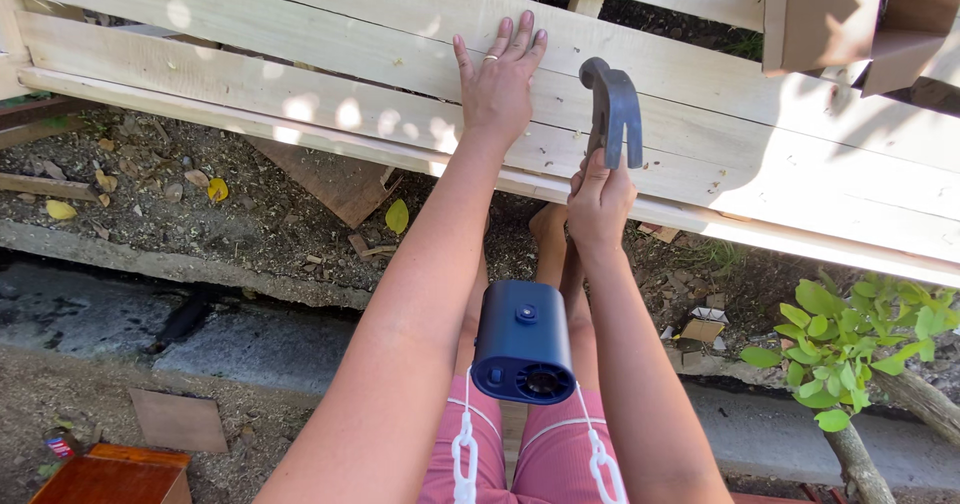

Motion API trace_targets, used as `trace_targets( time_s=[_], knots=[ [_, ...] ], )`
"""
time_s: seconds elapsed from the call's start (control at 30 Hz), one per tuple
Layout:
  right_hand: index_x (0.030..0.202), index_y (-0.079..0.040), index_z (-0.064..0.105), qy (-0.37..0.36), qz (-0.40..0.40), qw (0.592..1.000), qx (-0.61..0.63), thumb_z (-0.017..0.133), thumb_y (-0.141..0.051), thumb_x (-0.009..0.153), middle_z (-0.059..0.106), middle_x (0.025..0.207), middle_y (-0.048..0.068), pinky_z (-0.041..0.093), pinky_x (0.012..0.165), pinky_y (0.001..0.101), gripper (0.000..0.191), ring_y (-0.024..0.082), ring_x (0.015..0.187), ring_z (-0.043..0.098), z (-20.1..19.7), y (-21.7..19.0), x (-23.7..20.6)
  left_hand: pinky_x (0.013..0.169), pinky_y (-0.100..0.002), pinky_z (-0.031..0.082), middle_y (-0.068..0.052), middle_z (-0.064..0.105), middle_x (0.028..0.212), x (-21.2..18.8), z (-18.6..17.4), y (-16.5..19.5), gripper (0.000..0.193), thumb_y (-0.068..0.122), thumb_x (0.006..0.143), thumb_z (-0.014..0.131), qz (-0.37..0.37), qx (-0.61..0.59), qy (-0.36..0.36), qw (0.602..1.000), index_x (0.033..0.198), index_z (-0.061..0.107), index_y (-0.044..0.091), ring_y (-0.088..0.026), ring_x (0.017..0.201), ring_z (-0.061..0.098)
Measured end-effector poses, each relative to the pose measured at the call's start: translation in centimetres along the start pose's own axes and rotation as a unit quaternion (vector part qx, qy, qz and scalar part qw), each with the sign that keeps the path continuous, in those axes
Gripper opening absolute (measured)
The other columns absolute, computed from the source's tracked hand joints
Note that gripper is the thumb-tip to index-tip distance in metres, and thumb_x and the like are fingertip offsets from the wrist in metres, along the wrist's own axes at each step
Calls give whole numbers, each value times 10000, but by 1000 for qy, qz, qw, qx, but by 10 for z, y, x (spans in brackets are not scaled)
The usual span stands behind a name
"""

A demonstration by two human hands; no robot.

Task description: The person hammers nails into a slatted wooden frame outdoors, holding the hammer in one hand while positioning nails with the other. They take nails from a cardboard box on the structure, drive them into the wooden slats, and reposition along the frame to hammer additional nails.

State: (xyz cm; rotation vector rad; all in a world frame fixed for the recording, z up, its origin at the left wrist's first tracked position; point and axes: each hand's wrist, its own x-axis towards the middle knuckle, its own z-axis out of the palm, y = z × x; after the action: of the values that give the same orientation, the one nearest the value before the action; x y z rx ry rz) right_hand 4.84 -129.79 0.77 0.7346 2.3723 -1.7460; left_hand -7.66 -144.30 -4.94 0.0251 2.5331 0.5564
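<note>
My left hand [498, 86] lies flat with fingers spread on a pale wooden plank [300, 59] of a slatted frame; a ring shows on one finger. My right hand [598, 202] grips the handle of a claw hammer [612, 114], whose dark metal head stands just above the planks, to the right of my left hand. A dark blue device [522, 342] hangs on a white chain below my chin, over my pink shorts. My bare feet [552, 232] show under the frame's lower edge.
The plank frame runs across the top. Cardboard pieces [822, 14] rest at the top right. Below lie dirt with fallen leaves, a concrete kerb [150, 264], a leafy green sapling [850, 339] at right and a reddish wooden box [115, 474] at bottom left.
</note>
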Motion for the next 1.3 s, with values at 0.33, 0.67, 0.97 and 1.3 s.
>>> trace_targets(
  time_s=[0.33, 0.67, 0.97, 1.3],
  knots=[
    [933, -2, 541, 17, -16, 1000, 15, 429, -393, 1146, 523, 719, 11, 404, 494, 273, 459, 78, 581, 506, 24, -24, 72, 1199, -698, -20, 57, 135, 1695, -5, -6, -1, 663, 129, 973, 553, 32, 17, -48, 998, 1583, 335, 272, -198, 1567, 182],
    [954, -9, 592, -2, 16, 989, -145, 436, -378, 1136, 553, 634, 15, 429, 514, 244, 440, 91, 559, 554, 16, 7, 38, 1225, -692, -2, 57, 92, 1725, -11, -5, 5, 784, -31, 893, 492, 43, 77, -94, 992, 1605, 306, 240, -173, 1574, 173],
    [878, -18, 501, 55, 114, 983, 130, 408, -552, 1079, 492, 639, 25, 406, 425, 259, 577, 104, 486, 477, -1, 1, -6, 1219, -667, 79, -34, 317, 1640, -20, -6, 16, 517, 88, 945, 550, 27, 5, -35, 999, 1453, 525, 179, -241, 1503, 327],
    [997, -35, 492, 106, 29, 945, 307, 506, -491, 1124, 470, 760, 11, 438, 487, 254, 473, 98, 608, 496, -71, -48, 22, 929, -440, 525, -104, 685, 1113, -39, -21, 138, 336, 55, 906, 640, 138, -233, 144, 952, 1237, 689, 86, -336, 1059, 655]
  ],
)
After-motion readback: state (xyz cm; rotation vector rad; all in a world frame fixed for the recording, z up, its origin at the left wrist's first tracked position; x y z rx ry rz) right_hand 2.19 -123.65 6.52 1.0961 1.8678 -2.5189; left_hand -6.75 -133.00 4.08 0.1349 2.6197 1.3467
